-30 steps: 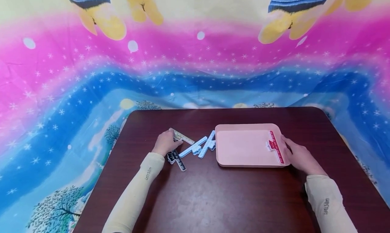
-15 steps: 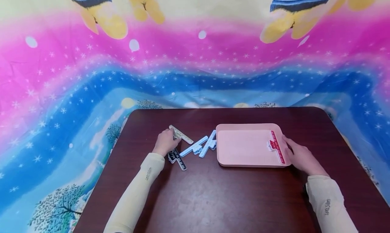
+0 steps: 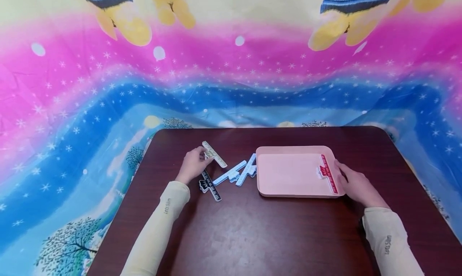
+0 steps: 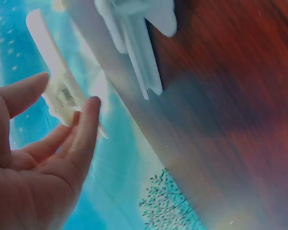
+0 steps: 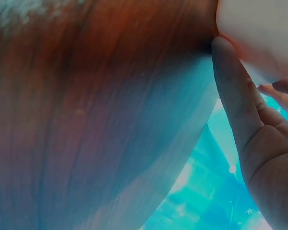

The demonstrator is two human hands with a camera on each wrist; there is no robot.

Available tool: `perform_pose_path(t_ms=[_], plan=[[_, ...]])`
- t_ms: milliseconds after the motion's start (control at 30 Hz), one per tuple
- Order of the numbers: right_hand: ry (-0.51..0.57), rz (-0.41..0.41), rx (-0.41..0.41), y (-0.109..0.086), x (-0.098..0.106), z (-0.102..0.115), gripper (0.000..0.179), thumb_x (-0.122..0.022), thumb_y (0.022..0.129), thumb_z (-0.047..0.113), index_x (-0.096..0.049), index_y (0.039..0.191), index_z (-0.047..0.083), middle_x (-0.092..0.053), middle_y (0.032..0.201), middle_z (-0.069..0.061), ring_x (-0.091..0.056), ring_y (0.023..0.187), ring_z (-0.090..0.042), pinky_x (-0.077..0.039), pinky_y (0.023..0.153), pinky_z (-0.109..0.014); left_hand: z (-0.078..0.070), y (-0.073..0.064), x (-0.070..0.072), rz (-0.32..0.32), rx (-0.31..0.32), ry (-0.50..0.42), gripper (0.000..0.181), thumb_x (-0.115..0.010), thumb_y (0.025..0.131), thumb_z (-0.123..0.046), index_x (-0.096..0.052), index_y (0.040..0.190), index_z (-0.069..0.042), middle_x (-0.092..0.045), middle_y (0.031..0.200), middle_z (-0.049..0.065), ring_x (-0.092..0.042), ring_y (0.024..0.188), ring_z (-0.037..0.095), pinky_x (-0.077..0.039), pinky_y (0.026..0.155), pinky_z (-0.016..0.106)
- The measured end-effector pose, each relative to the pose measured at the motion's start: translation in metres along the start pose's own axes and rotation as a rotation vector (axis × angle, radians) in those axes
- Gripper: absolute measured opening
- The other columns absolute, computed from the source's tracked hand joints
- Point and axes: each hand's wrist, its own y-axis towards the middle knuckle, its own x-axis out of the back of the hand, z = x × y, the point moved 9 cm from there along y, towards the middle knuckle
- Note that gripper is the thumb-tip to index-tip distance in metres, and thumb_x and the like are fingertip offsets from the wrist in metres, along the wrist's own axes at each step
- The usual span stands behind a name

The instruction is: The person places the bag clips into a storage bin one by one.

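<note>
My left hand (image 3: 193, 163) pinches a pale cream, ruler-shaped clip (image 3: 219, 159) with printed piano keys, between thumb and fingers. In the left wrist view this clip (image 4: 55, 57) shows its side and spring part near the fingertips. Just below that hand lies a black piano-key clip (image 3: 212, 186). Two light blue clips (image 3: 231, 173) lie to its right, one against the tray. My right hand (image 3: 359, 187) rests against the right outer wall of the pink tray (image 3: 288, 191), its fingers mostly straight. A red clip (image 3: 328, 175) lies inside the tray along the right side.
Everything stands on a dark brown wooden table (image 3: 231, 236). Behind it hangs a patterned pink and blue cloth (image 3: 231, 75), which also drops past the table's left and right edges.
My left hand has lifted the cream clip slightly up and away from the black clip, more of which now shows. The right hand and tray stay in place.
</note>
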Motion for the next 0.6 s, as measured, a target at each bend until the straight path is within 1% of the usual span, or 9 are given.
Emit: perform_pose_path(t_ms=[67,167,267,367,500,600], plan=[[0.000,0.002,-0.003,0.000,0.000,-0.001,0.064,-0.048,0.108,0.021,-0.021,0.162,0.001,-0.034,0.152,-0.043,-0.040,0.135,-0.063,-0.034,0.110,-0.074,-0.001,-0.001,0.001,0.004,-0.003,-0.085,0.047,-0.074,0.097,-0.025,-0.062,0.135,0.000,-0.071,0.121,0.021,-0.071,0.111,0.033,-0.057,0.097,0.048],[0.001,0.005,-0.003,0.001,0.000,0.000,0.064,-0.048,0.108,0.021,-0.021,0.162,0.001,-0.035,0.152,-0.043,-0.040,0.134,-0.063,-0.034,0.110,-0.074,-0.002,-0.002,0.001,0.015,-0.010,-0.188,0.047,-0.075,0.096,-0.025,-0.063,0.137,-0.004,-0.070,0.125,0.020,-0.071,0.115,0.033,-0.057,0.100,0.048],[-0.002,0.000,0.003,0.001,0.000,0.001,0.063,-0.048,0.108,0.021,-0.022,0.162,0.001,-0.036,0.151,-0.043,-0.041,0.134,-0.062,-0.035,0.109,-0.073,-0.005,-0.001,0.001,0.028,-0.028,-0.263,0.046,-0.076,0.096,-0.024,-0.064,0.137,-0.007,-0.071,0.125,0.018,-0.071,0.115,0.031,-0.057,0.101,0.046],[0.000,-0.011,0.008,0.002,0.003,0.003,0.063,-0.048,0.108,0.021,-0.024,0.161,0.000,-0.036,0.151,-0.043,-0.041,0.133,-0.062,-0.036,0.109,-0.073,-0.011,0.000,0.001,0.039,-0.056,-0.335,0.046,-0.077,0.095,-0.022,-0.065,0.137,-0.008,-0.071,0.124,0.019,-0.071,0.116,0.033,-0.057,0.101,0.045],[0.003,-0.025,0.015,0.002,0.004,0.003,0.062,-0.048,0.108,0.021,-0.025,0.161,-0.001,-0.037,0.150,-0.043,-0.042,0.133,-0.062,-0.036,0.108,-0.073,-0.022,-0.001,0.001,0.055,-0.089,-0.377,0.047,-0.077,0.095,-0.022,-0.064,0.138,-0.008,-0.070,0.125,0.020,-0.070,0.116,0.034,-0.057,0.100,0.046],[0.006,-0.008,0.012,0.001,0.000,0.003,0.062,-0.048,0.108,0.021,-0.024,0.161,-0.001,-0.036,0.151,-0.043,-0.041,0.134,-0.062,-0.035,0.109,-0.073,-0.027,-0.006,-0.001,0.075,-0.082,-0.377,0.048,-0.077,0.095,-0.023,-0.063,0.139,-0.010,-0.070,0.126,0.017,-0.070,0.117,0.032,-0.058,0.100,0.044]])
